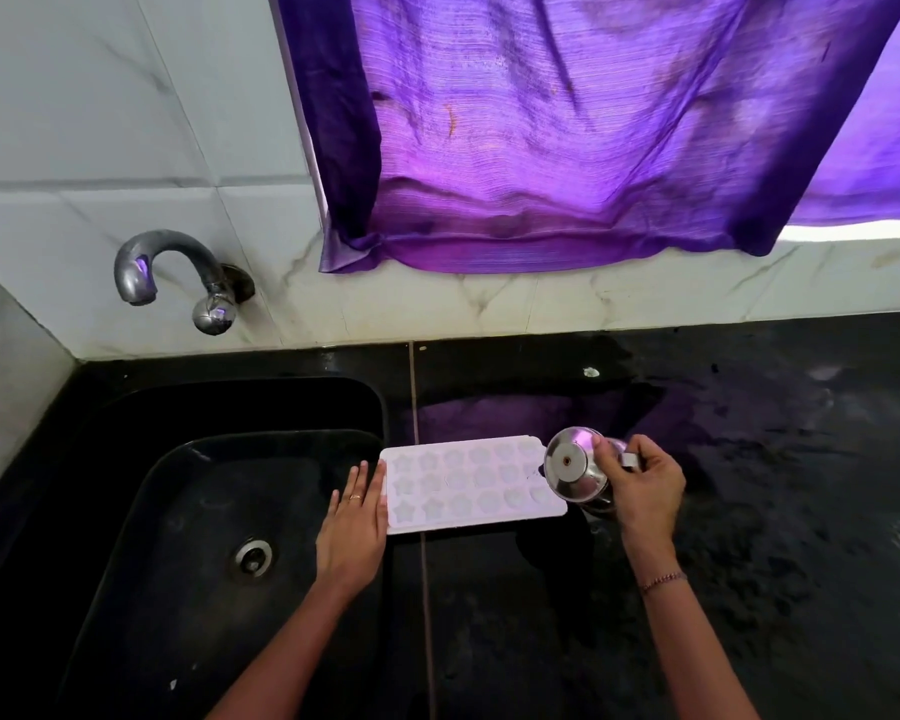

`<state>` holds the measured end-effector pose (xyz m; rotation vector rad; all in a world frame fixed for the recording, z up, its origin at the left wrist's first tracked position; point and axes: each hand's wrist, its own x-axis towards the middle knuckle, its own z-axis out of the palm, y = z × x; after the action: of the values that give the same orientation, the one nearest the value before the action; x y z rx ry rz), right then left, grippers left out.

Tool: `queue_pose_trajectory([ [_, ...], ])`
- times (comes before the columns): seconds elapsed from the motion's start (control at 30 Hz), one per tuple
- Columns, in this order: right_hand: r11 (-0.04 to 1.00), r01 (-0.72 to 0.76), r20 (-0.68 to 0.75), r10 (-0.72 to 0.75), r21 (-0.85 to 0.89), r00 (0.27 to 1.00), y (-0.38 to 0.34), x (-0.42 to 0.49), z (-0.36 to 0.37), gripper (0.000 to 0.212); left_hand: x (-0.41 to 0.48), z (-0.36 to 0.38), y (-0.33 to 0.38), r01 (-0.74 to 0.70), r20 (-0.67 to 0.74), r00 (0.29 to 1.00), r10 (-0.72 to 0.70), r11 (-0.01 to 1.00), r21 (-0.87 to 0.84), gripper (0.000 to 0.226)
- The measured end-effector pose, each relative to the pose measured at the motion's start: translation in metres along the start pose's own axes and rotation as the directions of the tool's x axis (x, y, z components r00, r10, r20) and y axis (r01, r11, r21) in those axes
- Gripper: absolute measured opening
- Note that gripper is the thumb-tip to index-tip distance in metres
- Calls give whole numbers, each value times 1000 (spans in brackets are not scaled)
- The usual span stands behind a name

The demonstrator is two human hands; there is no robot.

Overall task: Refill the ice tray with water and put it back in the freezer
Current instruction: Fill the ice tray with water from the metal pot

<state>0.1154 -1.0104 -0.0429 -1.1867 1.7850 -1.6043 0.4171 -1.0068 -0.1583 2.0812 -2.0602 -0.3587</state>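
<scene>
White ice tray [468, 485] touched by flat left hand [354, 527]; right hand [645, 491] grips steel jug [575, 467].

I count one tray [468, 485], one jug [575, 470], one tap [167, 272], one sink [126, 511], one curtain [567, 122], two hands: left hand [352, 527], right hand [645, 491].

Head cam, fwd-down, near counter [749, 537].

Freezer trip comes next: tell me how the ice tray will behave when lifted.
The ice tray looks thin and wide, so it may flex. Its shallow open moulds would likely spill if tilted. The left hand flat at its end hints it slides.
</scene>
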Motion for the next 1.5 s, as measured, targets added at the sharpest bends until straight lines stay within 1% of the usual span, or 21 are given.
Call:
queue_pose_trajectory([
  [0.2,999,36,15,-36,-2,999,0,-1,2,48,-1,-1,1,7,-7,1000,-7,1000,4,72],
  [0.33,1000,12,14,-12,6,1000,1,0,0,47,-2,-1,1,8,-4,1000,-8,1000,11,71],
  [0.4,998,-41,-8,41,51,999,3,1,0,49,-2,-1,0,11,-6,1000,-11,1000,12,70],
  [0.53,958,-209,-67,226,199,972,12,3,-2,50,-2,-1,-1,17,2,1000,-17,1000,13,72],
  [0.63,941,-244,-79,269,234,960,18,4,-7,50,-2,-2,2,14,3,1000,-14,1000,12,72],
  [0.73,955,-212,-89,235,208,968,19,5,-10,49,-1,-2,2,14,3,1000,-14,1000,15,72],
  [0.97,989,-125,-73,130,76,989,19,9,-18,49,-2,-2,2,13,6,1000,-13,1000,16,72],
  [1.2,997,-66,-74,69,31,995,13,8,-17,53,1,-2,3,10,-3,1000,-10,999,35,72],
  [1.33,998,-63,-61,63,0,996,15,9,-17,51,0,-3,3,13,8,1000,-14,999,40,74],
  [1.5,998,-25,-53,23,-50,998,15,11,-18,50,-1,-3,2,19,14,1000,-19,999,36,70],
])
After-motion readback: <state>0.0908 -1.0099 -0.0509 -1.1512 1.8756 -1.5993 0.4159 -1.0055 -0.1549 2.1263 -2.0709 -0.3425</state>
